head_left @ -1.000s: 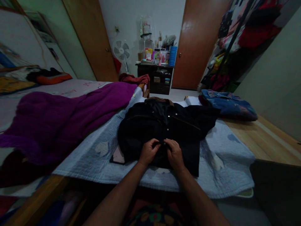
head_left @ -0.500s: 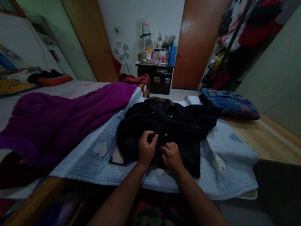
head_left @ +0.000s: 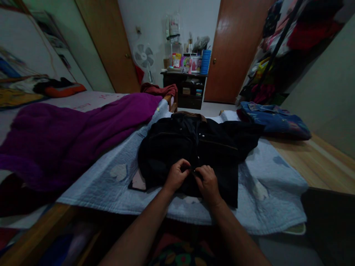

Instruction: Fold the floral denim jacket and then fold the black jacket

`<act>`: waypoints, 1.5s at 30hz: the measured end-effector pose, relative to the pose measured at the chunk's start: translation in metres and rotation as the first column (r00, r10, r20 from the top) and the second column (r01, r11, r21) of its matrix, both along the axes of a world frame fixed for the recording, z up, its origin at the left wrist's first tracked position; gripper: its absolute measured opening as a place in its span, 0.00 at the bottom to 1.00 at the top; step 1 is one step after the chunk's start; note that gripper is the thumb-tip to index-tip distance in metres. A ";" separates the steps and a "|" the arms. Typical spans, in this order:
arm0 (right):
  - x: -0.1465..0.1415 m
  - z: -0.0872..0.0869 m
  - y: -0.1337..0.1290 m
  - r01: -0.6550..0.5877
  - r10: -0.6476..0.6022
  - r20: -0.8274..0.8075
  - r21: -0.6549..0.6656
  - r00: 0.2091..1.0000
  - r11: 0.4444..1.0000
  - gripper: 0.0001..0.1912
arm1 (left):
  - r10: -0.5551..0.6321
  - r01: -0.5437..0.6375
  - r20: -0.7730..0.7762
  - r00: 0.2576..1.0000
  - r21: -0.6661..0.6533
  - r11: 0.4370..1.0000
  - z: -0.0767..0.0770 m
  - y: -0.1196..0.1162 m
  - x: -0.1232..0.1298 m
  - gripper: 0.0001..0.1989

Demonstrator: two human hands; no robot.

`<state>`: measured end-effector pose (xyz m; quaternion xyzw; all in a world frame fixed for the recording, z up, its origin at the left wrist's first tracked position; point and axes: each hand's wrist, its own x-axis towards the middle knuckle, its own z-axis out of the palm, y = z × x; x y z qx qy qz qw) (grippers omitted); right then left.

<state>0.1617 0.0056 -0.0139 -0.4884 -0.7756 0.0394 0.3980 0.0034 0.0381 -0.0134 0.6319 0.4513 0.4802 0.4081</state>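
Note:
A black jacket (head_left: 169, 147) with a brown collar and metal snaps lies front side up on a light blue quilt (head_left: 105, 188), its collar at the far end. Near the lower middle of its front opening, my left hand (head_left: 179, 175) pinches the jacket's edge between thumb and fingers. Close beside it on the right, my right hand (head_left: 206, 181) grips the opposite front edge, fingers bent. The fingertips of both hands almost meet. Which small part lies between them is too dark to make out.
A purple blanket (head_left: 83, 133) covers the bed on the left. Folded denim (head_left: 274, 120) lies at the right on a wooden surface (head_left: 299, 157). Farther back stand a dark shelf (head_left: 188, 90), a white fan (head_left: 144, 55) and hanging clothes (head_left: 313, 33).
My left hand has moved down and slightly right, and my right hand slightly up and right. The hands are now closer together at the jacket's front opening.

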 end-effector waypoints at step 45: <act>-0.001 0.007 -0.006 0.040 -0.036 0.073 -0.053 0.997 0.998 0.06 | 0.212 0.073 -0.523 0.826 0.472 0.878 0.014 -0.026 0.001 0.12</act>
